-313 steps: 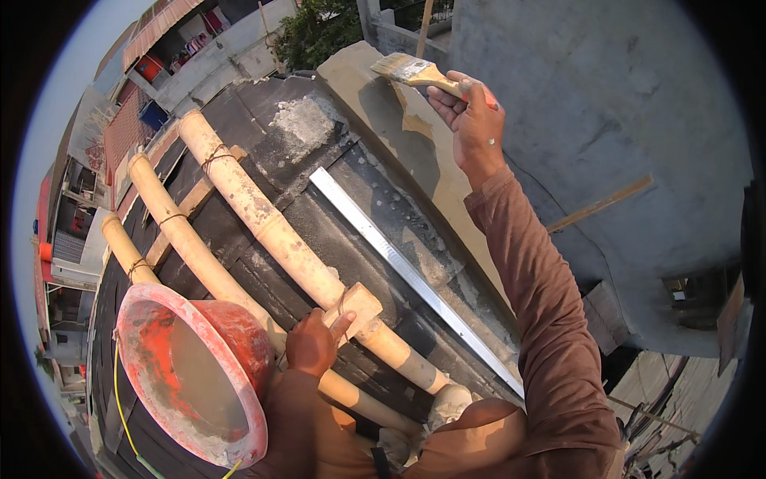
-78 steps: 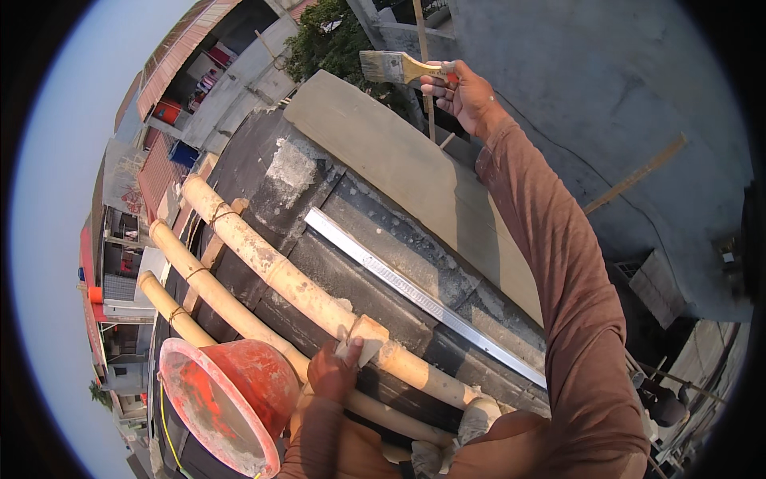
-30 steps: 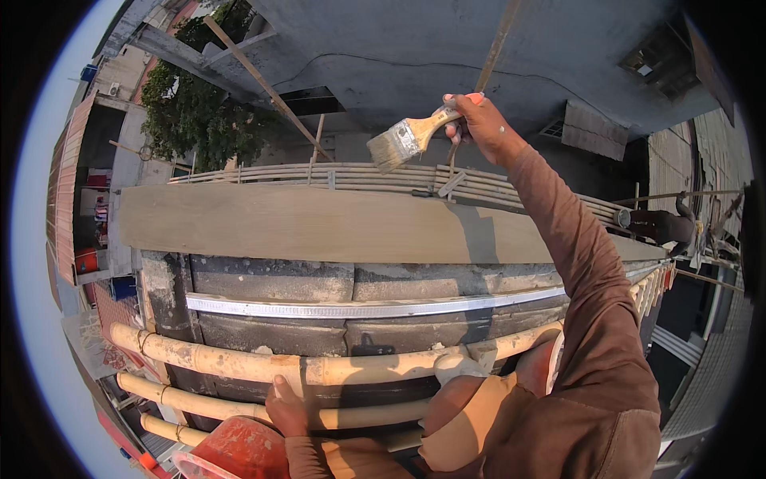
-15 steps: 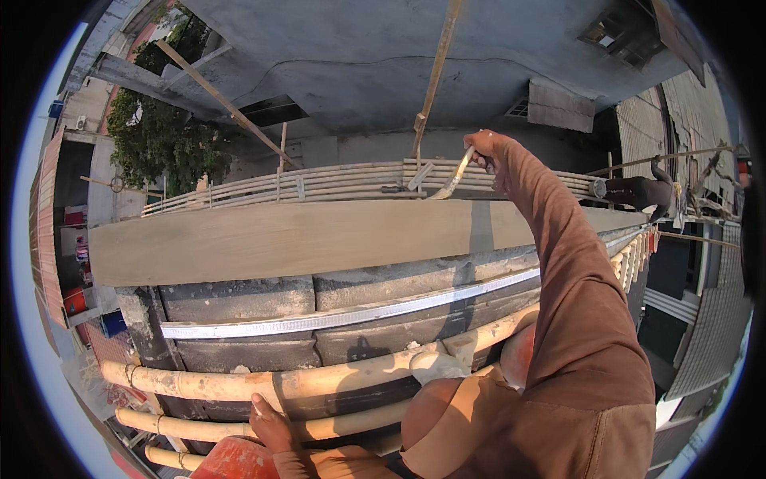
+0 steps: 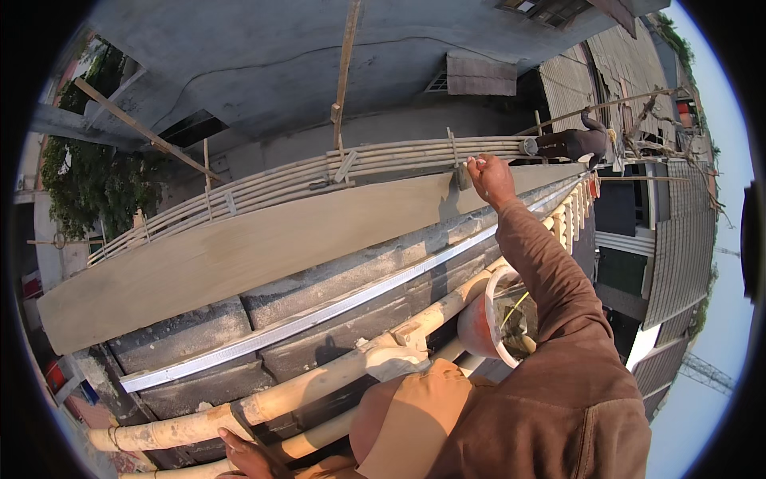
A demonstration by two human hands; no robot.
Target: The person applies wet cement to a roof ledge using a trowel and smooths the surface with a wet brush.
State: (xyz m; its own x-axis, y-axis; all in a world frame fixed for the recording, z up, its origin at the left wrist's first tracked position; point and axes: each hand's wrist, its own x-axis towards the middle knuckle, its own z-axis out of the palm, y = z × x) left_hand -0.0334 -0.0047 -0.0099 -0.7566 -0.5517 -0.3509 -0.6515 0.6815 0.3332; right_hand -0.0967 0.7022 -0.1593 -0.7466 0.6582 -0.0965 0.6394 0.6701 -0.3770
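My right hand (image 5: pixel 493 182) reaches out ahead at the end of a brown sleeve, closed around a brush (image 5: pixel 463 176). The brush touches or hovers just over a long smooth ledge (image 5: pixel 263 231) of grey-brown plaster; I cannot tell which. Low at the left, my left hand (image 5: pixel 247 457) rests by the bamboo poles (image 5: pixel 307 389), thumb stretched out and its other fingers hidden. Under my right forearm a red-and-white bucket (image 5: pixel 479 323) holds grey wet material and a thin yellow stick or strip.
A silvery metal straightedge (image 5: pixel 319 329) runs along the dark wall face below the ledge. More bamboo (image 5: pixel 295 180) lines the far side. Another person (image 5: pixel 573 144) bends at the far right by a pale bucket (image 5: pixel 529 146). A grey wall (image 5: pixel 263 48) and a slanting timber (image 5: pixel 148 128) stand beyond.
My right hand has carried the brush rightward along the ledge, from its far edge. The view has turned right, bringing the bucket fully out. My left hand stays by the bamboo.
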